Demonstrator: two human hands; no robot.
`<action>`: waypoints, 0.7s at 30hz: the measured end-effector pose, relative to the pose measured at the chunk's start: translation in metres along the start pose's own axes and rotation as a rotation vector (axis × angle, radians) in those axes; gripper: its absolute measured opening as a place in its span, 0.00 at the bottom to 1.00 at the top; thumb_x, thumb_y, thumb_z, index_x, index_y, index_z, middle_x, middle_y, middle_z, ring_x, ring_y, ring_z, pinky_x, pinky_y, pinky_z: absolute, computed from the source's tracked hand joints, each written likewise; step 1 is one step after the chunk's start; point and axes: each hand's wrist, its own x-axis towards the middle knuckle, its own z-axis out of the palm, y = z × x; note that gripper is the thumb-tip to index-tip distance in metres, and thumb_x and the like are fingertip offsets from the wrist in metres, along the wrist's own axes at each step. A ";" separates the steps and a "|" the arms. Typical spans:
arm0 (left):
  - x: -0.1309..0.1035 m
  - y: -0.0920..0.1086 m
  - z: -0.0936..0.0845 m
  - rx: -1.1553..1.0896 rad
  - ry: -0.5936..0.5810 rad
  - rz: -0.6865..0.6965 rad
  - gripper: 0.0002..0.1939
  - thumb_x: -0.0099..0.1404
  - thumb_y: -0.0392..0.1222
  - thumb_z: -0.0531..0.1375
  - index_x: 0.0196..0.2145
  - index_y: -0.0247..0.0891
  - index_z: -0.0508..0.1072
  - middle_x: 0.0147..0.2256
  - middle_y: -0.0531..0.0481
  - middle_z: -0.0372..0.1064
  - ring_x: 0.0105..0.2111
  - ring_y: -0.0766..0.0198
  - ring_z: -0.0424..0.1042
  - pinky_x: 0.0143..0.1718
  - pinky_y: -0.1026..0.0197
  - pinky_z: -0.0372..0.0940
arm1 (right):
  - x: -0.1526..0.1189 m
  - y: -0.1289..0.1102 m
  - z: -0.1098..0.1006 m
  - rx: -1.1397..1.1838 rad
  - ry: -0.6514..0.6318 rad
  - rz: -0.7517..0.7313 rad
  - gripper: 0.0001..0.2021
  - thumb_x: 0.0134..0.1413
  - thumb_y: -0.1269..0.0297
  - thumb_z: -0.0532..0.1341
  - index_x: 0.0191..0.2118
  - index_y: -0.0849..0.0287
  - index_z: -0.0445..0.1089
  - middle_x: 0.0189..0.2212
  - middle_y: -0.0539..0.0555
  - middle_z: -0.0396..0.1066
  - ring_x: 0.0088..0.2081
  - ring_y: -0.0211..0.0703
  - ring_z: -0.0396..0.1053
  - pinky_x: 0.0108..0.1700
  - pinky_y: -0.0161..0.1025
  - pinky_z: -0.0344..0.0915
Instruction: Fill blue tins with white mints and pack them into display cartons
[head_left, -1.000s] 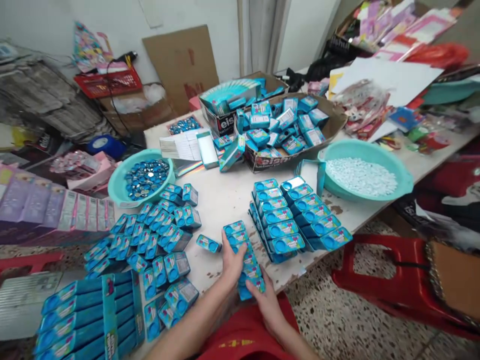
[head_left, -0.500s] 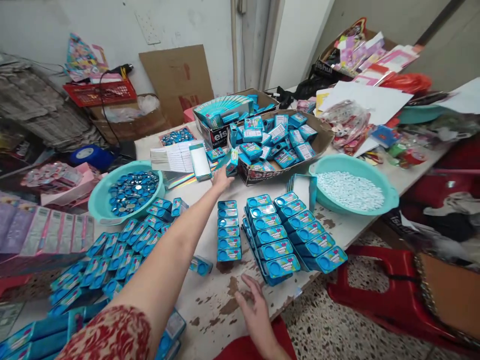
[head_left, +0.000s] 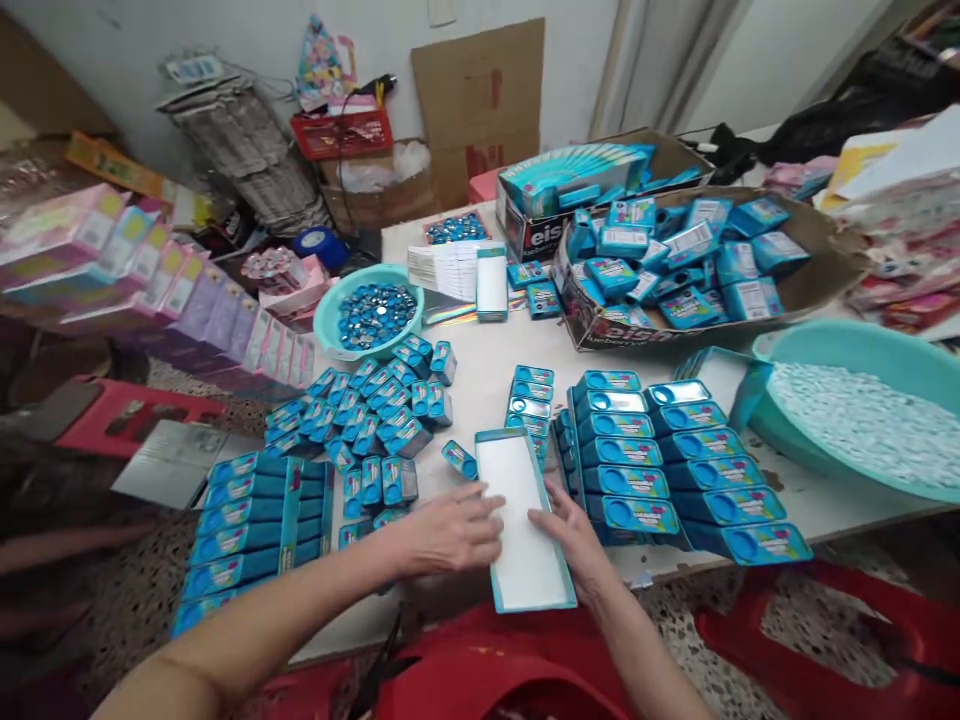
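Observation:
A shallow open cardboard tray [head_left: 517, 545], white inside with blue edges, is tilted toward me at the table's front edge. My right hand [head_left: 577, 540] grips its right side, thumb over the rim and fingers behind. My left hand [head_left: 457, 530] is closed at its left side, bent fingers reaching over the rim; its thumb is hidden. Just behind the tray stands a row of small blue boxes [head_left: 532, 390]. Right of it are trays filled with blue boxes [head_left: 630, 480]. One small blue box [head_left: 459, 459] lies left of the tray.
A bowl of blue and silver discs [head_left: 375, 315] stands at left, near grouped blue boxes [head_left: 367, 400]. Cartons of loose blue boxes [head_left: 600, 335] sit at the back. A bowl of white pieces [head_left: 862, 430] is at right. A red stool [head_left: 847, 640] stands below.
My left hand has come back from the cartons to the front edge. My right hand, empty before, now holds the cardboard tray. The view has swung left.

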 end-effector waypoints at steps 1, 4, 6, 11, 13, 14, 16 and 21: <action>-0.006 -0.001 0.006 -0.043 -0.049 -0.032 0.12 0.61 0.45 0.55 0.40 0.58 0.74 0.46 0.52 0.72 0.54 0.57 0.64 0.57 0.52 0.56 | 0.000 0.002 -0.005 -0.081 0.042 -0.005 0.42 0.32 0.56 0.69 0.58 0.58 0.59 0.49 0.62 0.71 0.45 0.58 0.72 0.44 0.50 0.69; 0.001 -0.024 0.007 0.069 -0.009 -0.151 0.23 0.62 0.33 0.48 0.52 0.48 0.68 0.55 0.47 0.64 0.59 0.56 0.56 0.60 0.47 0.50 | -0.005 0.008 -0.026 -0.276 0.136 -0.084 0.36 0.34 0.58 0.65 0.55 0.59 0.63 0.51 0.61 0.70 0.48 0.57 0.70 0.46 0.48 0.68; 0.018 -0.047 0.001 0.154 0.125 -0.337 0.24 0.63 0.32 0.46 0.54 0.42 0.66 0.55 0.42 0.62 0.57 0.55 0.58 0.57 0.49 0.54 | -0.011 0.011 -0.041 -0.397 0.141 -0.134 0.33 0.36 0.58 0.63 0.55 0.58 0.64 0.52 0.59 0.70 0.50 0.55 0.69 0.49 0.47 0.67; 0.074 -0.079 -0.007 0.372 0.334 -0.828 0.31 0.63 0.55 0.51 0.57 0.31 0.60 0.49 0.31 0.64 0.52 0.43 0.59 0.50 0.46 0.56 | -0.020 0.029 -0.064 -0.668 0.065 -0.237 0.30 0.40 0.64 0.56 0.55 0.58 0.66 0.52 0.56 0.69 0.53 0.51 0.67 0.54 0.47 0.63; 0.093 -0.080 -0.003 0.424 0.303 -0.860 0.31 0.60 0.57 0.54 0.54 0.32 0.64 0.48 0.31 0.64 0.51 0.42 0.59 0.50 0.46 0.54 | -0.017 0.042 -0.071 -0.743 0.040 -0.235 0.30 0.39 0.66 0.54 0.54 0.58 0.66 0.51 0.56 0.70 0.53 0.50 0.67 0.55 0.48 0.62; 0.099 -0.079 0.000 0.443 0.293 -0.858 0.28 0.60 0.55 0.55 0.52 0.34 0.65 0.47 0.32 0.64 0.50 0.42 0.59 0.50 0.46 0.54 | -0.014 0.049 -0.075 -0.777 0.032 -0.232 0.30 0.39 0.67 0.53 0.54 0.59 0.67 0.50 0.56 0.71 0.52 0.50 0.67 0.56 0.48 0.61; 0.105 -0.076 0.007 0.466 0.299 -0.850 0.24 0.59 0.51 0.57 0.51 0.36 0.66 0.47 0.33 0.63 0.50 0.43 0.58 0.49 0.46 0.53 | -0.003 0.062 -0.078 -0.851 0.012 -0.237 0.30 0.37 0.70 0.52 0.53 0.59 0.68 0.49 0.55 0.72 0.52 0.50 0.68 0.56 0.49 0.61; 0.099 -0.074 0.019 0.450 0.271 -0.835 0.20 0.61 0.44 0.54 0.52 0.40 0.64 0.52 0.36 0.58 0.51 0.45 0.57 0.49 0.48 0.54 | 0.021 0.075 -0.059 -1.257 0.028 -0.303 0.26 0.41 0.77 0.52 0.50 0.61 0.70 0.45 0.60 0.72 0.48 0.50 0.68 0.52 0.47 0.63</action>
